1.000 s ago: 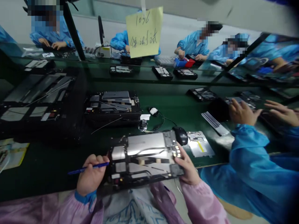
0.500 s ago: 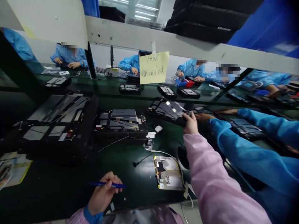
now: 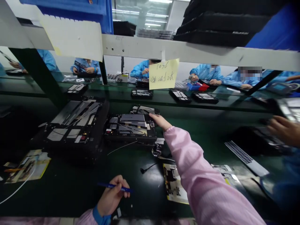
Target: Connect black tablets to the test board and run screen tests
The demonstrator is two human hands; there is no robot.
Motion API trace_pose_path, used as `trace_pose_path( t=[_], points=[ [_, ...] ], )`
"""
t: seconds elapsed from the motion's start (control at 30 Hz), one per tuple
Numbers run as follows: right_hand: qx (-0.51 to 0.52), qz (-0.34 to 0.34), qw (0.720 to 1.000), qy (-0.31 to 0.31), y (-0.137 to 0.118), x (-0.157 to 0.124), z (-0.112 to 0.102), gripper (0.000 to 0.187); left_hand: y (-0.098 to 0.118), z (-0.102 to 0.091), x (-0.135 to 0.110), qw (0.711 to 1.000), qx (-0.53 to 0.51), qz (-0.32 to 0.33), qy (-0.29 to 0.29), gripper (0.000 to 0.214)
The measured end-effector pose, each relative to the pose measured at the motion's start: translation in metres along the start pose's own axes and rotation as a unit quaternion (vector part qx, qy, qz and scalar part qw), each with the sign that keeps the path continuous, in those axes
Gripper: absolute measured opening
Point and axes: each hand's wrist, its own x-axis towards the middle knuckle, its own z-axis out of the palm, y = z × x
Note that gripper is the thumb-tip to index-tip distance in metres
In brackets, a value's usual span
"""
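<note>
My left hand (image 3: pixel 114 194) is closed around a blue pen (image 3: pixel 105 185), low over the near part of the table. My right hand (image 3: pixel 161 121) reaches forward and grips the right end of an opened tablet-like device (image 3: pixel 142 109), its inner parts exposed. That device lies behind a short stack of similar opened devices (image 3: pixel 132 123), which partly hides it. The thumb and fingertips are only partly visible. A taller stack of such devices (image 3: pixel 75 125) stands to the left.
A battery-like panel with yellow edges (image 3: pixel 177 184) lies under my right forearm, near a short black cable (image 3: pixel 147 168). A similar panel (image 3: pixel 28 165) lies left. A shelf (image 3: pixel 164 103) with devices crosses behind. A co-worker's hand (image 3: pixel 282 129) is at the right.
My right hand has moved left with the tablet-like device, bringing it behind the short stack. The co-worker's blue sleeves have drawn back to the right. My left hand still holds the pen.
</note>
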Motion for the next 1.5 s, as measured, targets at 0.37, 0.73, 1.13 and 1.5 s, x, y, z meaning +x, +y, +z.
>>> trace_pose_path(
  t=[0.37, 0.73, 1.13, 1.5],
  points=[
    [0.136, 0.017, 0.990, -0.040, -0.053, -0.059, -0.001, 0.037, -0.003, 0.000, -0.004, 0.999, 0.008, 0.032, -0.009, 0.041],
    [0.326, 0.011, 0.945, 0.022, -0.019, -0.166, -0.062, 0.068, -0.007, -0.006, -0.005, 0.981, -0.001, 0.169, 0.094, 0.037],
    [0.371, 0.269, 0.888, -0.046, 0.061, -0.337, -0.013, 0.080, 0.028, -0.034, -0.043, 0.917, 0.301, 0.050, 0.257, 0.034],
    [-0.141, -0.071, 0.987, 0.019, 0.079, -0.325, 0.029, 0.073, 0.037, -0.030, -0.048, 0.777, 0.563, 0.106, 0.260, 0.026]
  ],
)
